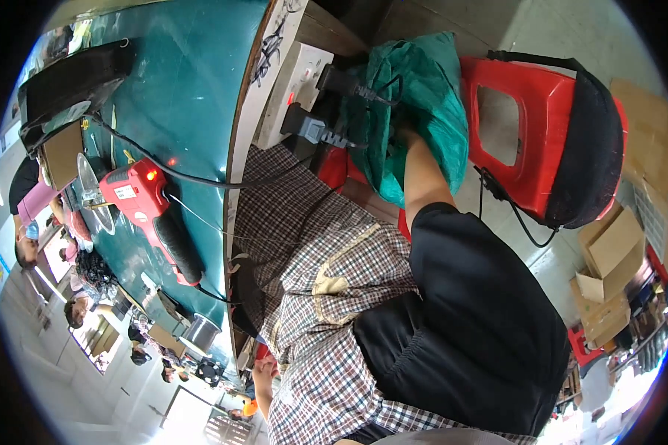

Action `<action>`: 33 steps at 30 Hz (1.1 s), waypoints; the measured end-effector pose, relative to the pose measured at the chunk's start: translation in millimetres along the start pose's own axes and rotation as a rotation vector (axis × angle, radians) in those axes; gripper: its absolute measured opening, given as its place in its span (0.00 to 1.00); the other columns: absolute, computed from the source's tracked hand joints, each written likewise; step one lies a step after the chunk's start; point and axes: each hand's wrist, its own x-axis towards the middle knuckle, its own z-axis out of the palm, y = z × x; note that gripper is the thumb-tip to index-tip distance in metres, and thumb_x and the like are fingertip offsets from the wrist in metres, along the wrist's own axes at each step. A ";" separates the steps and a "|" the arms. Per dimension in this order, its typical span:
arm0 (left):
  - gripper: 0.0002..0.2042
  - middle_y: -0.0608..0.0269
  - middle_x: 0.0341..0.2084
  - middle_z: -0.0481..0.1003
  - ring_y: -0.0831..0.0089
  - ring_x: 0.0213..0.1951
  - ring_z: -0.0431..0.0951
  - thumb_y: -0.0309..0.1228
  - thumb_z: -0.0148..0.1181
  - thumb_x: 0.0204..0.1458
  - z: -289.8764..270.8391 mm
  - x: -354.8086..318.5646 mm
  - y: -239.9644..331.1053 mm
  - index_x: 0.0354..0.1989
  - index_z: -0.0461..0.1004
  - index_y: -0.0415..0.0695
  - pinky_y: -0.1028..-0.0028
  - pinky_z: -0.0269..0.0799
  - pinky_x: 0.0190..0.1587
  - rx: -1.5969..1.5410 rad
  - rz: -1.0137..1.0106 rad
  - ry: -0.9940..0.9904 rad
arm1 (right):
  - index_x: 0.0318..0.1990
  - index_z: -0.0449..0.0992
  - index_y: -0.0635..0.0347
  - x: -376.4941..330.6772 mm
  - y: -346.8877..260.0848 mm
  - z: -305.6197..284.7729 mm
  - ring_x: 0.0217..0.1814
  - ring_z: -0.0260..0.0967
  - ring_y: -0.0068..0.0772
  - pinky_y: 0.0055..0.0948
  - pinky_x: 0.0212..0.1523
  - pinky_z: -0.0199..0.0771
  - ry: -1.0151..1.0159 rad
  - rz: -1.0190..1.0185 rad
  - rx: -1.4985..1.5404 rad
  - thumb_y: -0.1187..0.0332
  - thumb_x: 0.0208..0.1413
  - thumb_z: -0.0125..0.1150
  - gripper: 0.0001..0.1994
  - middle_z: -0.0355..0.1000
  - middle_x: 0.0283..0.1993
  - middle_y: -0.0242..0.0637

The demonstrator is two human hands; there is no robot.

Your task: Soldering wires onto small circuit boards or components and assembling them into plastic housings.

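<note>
My right forearm, in a short black sleeve, reaches down into a green plastic bag (441,96). Inside its folds, my right hand (404,135) is mostly hidden, so its fingers and anything in them do not show. Far lower left, beside my checked apron (326,326), is my left hand (263,368), small and partly covered. Something reddish is by it, and how its fingers are set is unclear. On the green tabletop (185,74) lies a red and black handheld electric tool (145,200) with an orange light glowing, its black cord trailing off.
Two black plugs (308,126) sit in a power strip (297,85) at the table edge. Right of the bag stands a red plastic stool (523,141) with a black cushion (590,148). Cardboard boxes (612,252) are farther right. A wire spool (200,334) stands on the table; people work beyond.
</note>
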 end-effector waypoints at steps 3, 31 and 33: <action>0.09 0.69 0.35 0.78 0.79 0.32 0.76 0.30 0.59 0.58 4.5 -15.8 6.2 0.44 0.78 0.43 0.78 0.73 0.34 0.029 0.005 0.040 | 0.56 0.72 0.50 -6.8 -9.7 10.0 0.55 0.70 0.54 0.47 0.55 0.71 -0.004 0.040 -0.050 0.65 0.59 0.54 0.17 0.72 0.56 0.50; 0.09 0.68 0.33 0.75 0.79 0.32 0.74 0.28 0.52 0.59 52.3 32.8 22.2 0.45 0.74 0.41 0.77 0.72 0.33 0.082 0.262 -0.074 | 0.46 0.78 0.61 -108.8 -148.3 -222.6 0.35 0.79 0.46 0.42 0.38 0.76 -0.066 -0.218 0.048 0.65 0.60 0.59 0.11 0.79 0.35 0.48; 0.09 0.69 0.32 0.75 0.79 0.33 0.75 0.29 0.53 0.58 53.1 45.2 20.2 0.44 0.74 0.42 0.77 0.71 0.34 -0.026 0.192 -0.080 | 0.46 0.77 0.61 -114.1 -168.6 -255.9 0.31 0.78 0.44 0.41 0.35 0.76 -0.197 -0.180 0.090 0.66 0.61 0.59 0.10 0.78 0.33 0.46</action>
